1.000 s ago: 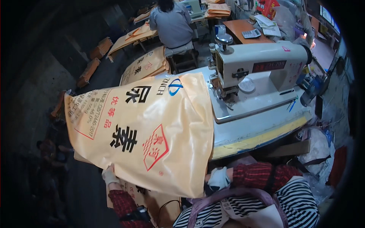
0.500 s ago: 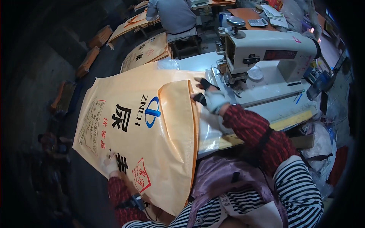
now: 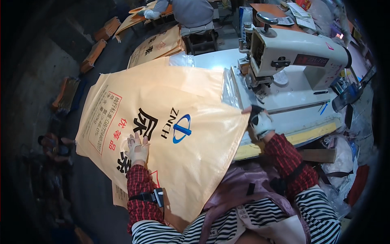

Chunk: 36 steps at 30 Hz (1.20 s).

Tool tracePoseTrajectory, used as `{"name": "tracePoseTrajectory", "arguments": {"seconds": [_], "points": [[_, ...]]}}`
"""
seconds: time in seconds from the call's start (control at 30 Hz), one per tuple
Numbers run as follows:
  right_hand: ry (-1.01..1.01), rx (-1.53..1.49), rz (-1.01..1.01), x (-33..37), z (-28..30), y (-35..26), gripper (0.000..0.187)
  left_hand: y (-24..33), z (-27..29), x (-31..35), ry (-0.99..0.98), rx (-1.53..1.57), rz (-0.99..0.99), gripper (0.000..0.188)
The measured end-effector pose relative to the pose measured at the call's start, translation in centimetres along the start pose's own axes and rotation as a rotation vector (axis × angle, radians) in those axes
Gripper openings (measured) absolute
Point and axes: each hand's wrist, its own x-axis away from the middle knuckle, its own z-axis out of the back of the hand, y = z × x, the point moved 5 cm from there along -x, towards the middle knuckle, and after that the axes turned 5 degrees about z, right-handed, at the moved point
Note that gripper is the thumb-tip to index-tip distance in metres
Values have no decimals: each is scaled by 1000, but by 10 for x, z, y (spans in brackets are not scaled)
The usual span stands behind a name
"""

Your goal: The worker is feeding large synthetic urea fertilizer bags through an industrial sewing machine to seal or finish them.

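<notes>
A large tan woven sack (image 3: 203, 162) with printed characters and a blue round emblem lies across the table and my lap. My left hand (image 3: 137, 151), in a pale fingerless glove, rests with fingers spread on the sack's printed face. At the sack's right corner, my right hand (image 3: 261, 123), gloved in white and black, pinches the edge. Beneath the sack another tan sack layer and a clear plastic liner (image 3: 230, 90) show at its far right side. A white industrial sewing machine (image 3: 298, 49) stands just beyond my right hand.
The white machine table (image 3: 211, 59) has a yellow front edge (image 3: 288, 140). More stacked sacks (image 3: 156, 44) lie beyond it, near a seated co-worker (image 3: 193, 14). Sack bundles (image 3: 93, 55) sit on the floor at left. Plastic bags (image 3: 339, 156) hang at right.
The folded-over right side of the sack has been spread flat toward the right. My right hand moved right and nearer, now gripping the corner; my left hand slid up and right across the sack.
</notes>
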Motion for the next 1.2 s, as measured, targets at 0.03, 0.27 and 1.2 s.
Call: {"name": "tracePoseTrajectory", "arguments": {"seconds": [0.03,0.27,1.2], "points": [[-55,-77,-96,13,-7,14,19,-11,0,4,61,42,-26,61],[-99,-600,-377,33,11,24,20,-153,-45,142,515,1352,668,36],[-1001,485,307,156,-297,-34,51,-345,-292,549,-222,494,1445,39]]}}
